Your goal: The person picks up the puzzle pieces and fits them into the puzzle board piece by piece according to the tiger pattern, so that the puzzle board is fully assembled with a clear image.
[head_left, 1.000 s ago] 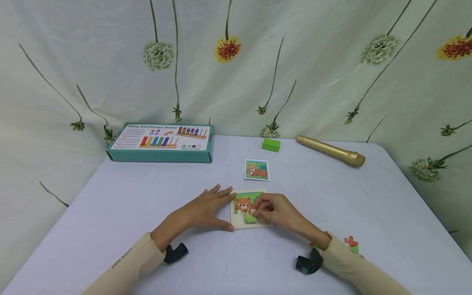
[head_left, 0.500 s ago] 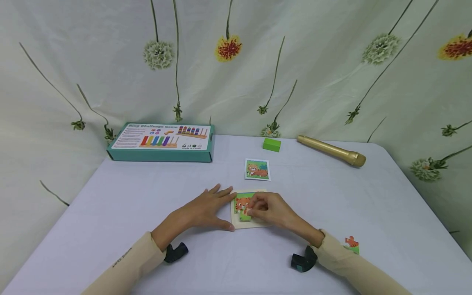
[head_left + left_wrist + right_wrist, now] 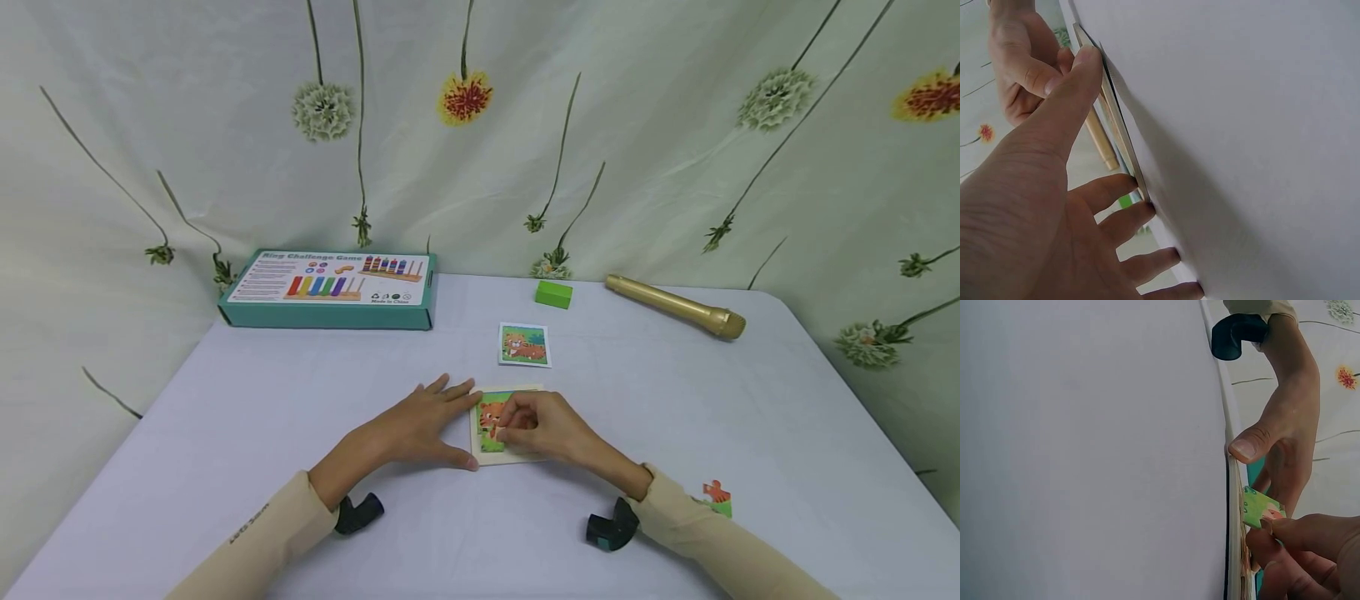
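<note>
A puzzle board [image 3: 517,458] with a pale frame and a tiger picture lies in front of me. My left hand [image 3: 427,425] rests at its left side, fingers spread, thumb and index finger touching the frame. Between thumb and fingers, my right hand [image 3: 551,425] pinches a green and orange puzzle piece [image 3: 1261,507] over the lower left of the picture. In the right wrist view the piece is tilted above the board. My right hand hides the board's right part. Behind the board lies a small tiger picture card [image 3: 524,345].
A loose puzzle piece [image 3: 717,497] lies by my right sleeve, partly covered. Farther back are a green block [image 3: 553,294], a gold microphone [image 3: 675,307] and a teal game box [image 3: 326,290]. A flowered cloth hangs behind the table.
My right hand has moved a little left with the puzzle piece, from the board's lower middle to its lower left. My left hand has stayed in place.
</note>
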A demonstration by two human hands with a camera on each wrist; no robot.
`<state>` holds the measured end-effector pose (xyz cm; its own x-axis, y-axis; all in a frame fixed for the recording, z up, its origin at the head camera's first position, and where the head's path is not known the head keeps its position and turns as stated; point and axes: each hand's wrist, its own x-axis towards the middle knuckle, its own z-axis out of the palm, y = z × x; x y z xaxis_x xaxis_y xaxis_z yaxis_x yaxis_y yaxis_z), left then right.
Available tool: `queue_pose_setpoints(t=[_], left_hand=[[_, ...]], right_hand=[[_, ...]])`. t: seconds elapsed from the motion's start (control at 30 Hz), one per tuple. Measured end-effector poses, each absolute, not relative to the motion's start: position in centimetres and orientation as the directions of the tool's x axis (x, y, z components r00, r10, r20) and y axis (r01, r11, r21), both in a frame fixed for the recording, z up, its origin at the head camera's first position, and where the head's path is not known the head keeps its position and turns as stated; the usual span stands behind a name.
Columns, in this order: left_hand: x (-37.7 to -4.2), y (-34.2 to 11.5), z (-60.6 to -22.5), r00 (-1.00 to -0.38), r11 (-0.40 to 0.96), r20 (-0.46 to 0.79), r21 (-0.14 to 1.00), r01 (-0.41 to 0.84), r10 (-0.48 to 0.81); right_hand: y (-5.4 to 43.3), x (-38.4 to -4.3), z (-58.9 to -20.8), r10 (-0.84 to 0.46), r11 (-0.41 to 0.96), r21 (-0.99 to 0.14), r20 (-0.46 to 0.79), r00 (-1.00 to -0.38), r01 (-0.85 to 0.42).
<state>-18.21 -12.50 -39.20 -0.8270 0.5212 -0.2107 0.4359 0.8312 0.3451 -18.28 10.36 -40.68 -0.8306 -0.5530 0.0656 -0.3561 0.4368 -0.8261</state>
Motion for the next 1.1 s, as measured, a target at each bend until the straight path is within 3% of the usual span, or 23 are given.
queue_pose_setpoints(t=[1.1], left_hand=[[-18.14, -12.54, -39.10, -0.824, 0.818, -0.191, 0.365, 0.445, 0.534]], right_hand=[[9.86, -18.16, -40.52, -0.578, 0.461, -0.816, 0.023, -0.815, -0.349]])
